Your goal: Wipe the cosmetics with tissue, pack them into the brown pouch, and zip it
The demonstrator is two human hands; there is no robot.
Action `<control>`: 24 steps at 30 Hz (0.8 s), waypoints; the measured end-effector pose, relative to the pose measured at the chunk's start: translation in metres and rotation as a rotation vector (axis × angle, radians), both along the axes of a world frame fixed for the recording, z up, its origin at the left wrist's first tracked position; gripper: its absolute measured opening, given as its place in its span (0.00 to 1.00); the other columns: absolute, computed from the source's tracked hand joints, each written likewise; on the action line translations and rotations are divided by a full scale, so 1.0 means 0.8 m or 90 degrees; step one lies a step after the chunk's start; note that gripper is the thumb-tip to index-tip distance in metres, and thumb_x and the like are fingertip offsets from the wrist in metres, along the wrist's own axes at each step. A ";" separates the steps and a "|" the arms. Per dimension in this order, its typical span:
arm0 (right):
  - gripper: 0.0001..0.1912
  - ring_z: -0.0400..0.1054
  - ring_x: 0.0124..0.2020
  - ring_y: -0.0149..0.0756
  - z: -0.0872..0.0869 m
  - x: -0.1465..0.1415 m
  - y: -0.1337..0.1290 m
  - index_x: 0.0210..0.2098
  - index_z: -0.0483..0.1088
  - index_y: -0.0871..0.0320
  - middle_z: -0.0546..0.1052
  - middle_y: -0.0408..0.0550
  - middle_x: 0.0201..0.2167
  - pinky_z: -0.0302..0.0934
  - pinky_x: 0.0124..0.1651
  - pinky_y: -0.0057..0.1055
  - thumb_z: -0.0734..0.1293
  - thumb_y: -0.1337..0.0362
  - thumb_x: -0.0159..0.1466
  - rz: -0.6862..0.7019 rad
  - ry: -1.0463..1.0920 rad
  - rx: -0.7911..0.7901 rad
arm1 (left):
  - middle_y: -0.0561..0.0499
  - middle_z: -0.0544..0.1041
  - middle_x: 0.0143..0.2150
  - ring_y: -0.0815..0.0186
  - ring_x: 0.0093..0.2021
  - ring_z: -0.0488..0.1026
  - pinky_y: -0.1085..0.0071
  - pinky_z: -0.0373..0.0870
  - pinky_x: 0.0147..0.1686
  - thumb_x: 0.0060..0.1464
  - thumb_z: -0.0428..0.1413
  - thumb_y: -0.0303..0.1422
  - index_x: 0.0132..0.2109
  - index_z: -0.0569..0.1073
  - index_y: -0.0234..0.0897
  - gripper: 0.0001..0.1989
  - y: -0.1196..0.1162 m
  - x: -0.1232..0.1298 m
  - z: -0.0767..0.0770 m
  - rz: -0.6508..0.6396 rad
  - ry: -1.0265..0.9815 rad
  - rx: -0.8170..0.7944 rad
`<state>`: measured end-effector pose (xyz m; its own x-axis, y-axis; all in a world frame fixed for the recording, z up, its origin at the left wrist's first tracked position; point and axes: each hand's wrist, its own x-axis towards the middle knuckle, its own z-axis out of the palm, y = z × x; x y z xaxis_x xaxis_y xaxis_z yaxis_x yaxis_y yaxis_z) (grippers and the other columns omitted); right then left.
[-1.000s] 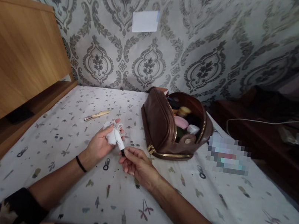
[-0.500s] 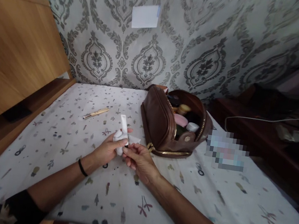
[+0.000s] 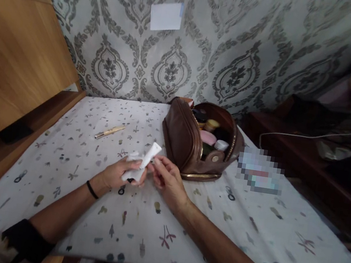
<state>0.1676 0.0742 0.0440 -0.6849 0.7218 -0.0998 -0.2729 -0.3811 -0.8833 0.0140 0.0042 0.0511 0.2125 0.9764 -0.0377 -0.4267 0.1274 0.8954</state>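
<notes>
White tube: a slim white squeeze tube (image 3: pixel 150 156) is in the left hand (image 3: pixel 119 173), raised over the near middle of the worktop (image 3: pixel 84 214).
Long axis: slanted, from lower left near the palm to upper right; the flat end points up and away from the person, toward the brown bag.
Tube's look: plain, pale and smooth, broadening to a flattened end; any lettering is too small to read. A small dark patch shows below, near the left fingers; whether it is the tube's cap I cannot tell.
White wad: a crumpled, soft white sheet (image 3: pixel 132 174) is bunched in the same grip, against the tube's lower part.
Left hand: closed round sheet and tube, thumb on top; a black band circles the wrist.
Right hand: fingers curled, thumb and forefinger close together just beside the tube; whether they touch it I cannot tell.
Brown bag: a brown leather-look zip bag (image 3: pixel 179 134) stands open beyond the right hand, holding a pink rounded item (image 3: pixel 208 137) and a white-lidded round container (image 3: pixel 221 145).
Gold stick: a slender gold-and-silver stick (image 3: pixel 109 131) lies on the patterned white cloth, left of the bag.
</notes>
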 end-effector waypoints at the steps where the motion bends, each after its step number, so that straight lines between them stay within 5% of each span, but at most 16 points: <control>1: 0.25 0.47 0.15 0.21 0.001 0.000 -0.001 0.39 0.71 0.57 0.65 0.34 0.16 0.35 0.18 0.23 0.75 0.45 0.53 0.001 0.013 0.007 | 0.52 0.69 0.18 0.70 0.18 0.62 0.69 0.64 0.26 0.54 0.61 0.48 0.38 0.79 0.31 0.21 -0.002 0.000 -0.001 -0.043 0.019 -0.017; 7: 0.20 0.47 0.17 0.24 -0.001 0.001 -0.002 0.28 0.72 0.58 0.59 0.34 0.13 0.37 0.19 0.25 0.75 0.47 0.53 -0.032 0.004 0.058 | 0.49 0.72 0.21 0.71 0.16 0.64 0.74 0.58 0.15 0.49 0.64 0.48 0.33 0.78 0.33 0.19 -0.006 -0.013 -0.002 -0.082 0.103 -0.073; 11: 0.20 0.49 0.17 0.24 -0.003 0.000 -0.001 0.26 0.72 0.57 0.61 0.35 0.15 0.41 0.19 0.25 0.76 0.47 0.52 -0.091 -0.003 0.073 | 0.53 0.71 0.22 0.71 0.16 0.66 0.78 0.57 0.13 0.48 0.67 0.41 0.43 0.77 0.37 0.17 -0.004 -0.039 0.005 -0.028 0.109 -0.080; 16: 0.21 0.53 0.18 0.25 -0.002 0.000 0.001 0.27 0.71 0.57 0.65 0.37 0.17 0.43 0.19 0.24 0.76 0.46 0.51 -0.138 -0.009 0.059 | 0.45 0.76 0.33 0.62 0.29 0.76 0.77 0.63 0.16 0.53 0.62 0.36 0.49 0.76 0.37 0.16 0.003 -0.070 0.011 0.095 0.172 -0.051; 20: 0.25 0.55 0.17 0.24 -0.003 -0.001 0.005 0.25 0.69 0.57 0.68 0.38 0.18 0.43 0.18 0.23 0.78 0.44 0.46 -0.155 0.017 -0.002 | 0.51 0.73 0.31 0.70 0.25 0.69 0.78 0.58 0.18 0.48 0.60 0.28 0.43 0.73 0.39 0.12 0.007 -0.079 0.014 0.275 0.240 -0.043; 24: 0.26 0.59 0.17 0.25 -0.005 -0.002 0.006 0.25 0.67 0.57 0.73 0.40 0.20 0.45 0.18 0.23 0.79 0.45 0.44 -0.146 0.030 -0.052 | 0.57 0.65 0.24 0.73 0.22 0.58 0.76 0.52 0.21 0.51 0.59 0.32 0.34 0.69 0.39 0.05 0.003 -0.083 0.022 0.187 0.440 -0.004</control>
<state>0.1661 0.0790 0.0403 -0.5097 0.8494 -0.1370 -0.4000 -0.3749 -0.8363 -0.0521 0.0067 0.0688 -0.1312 0.9887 -0.0730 0.2156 0.1003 0.9713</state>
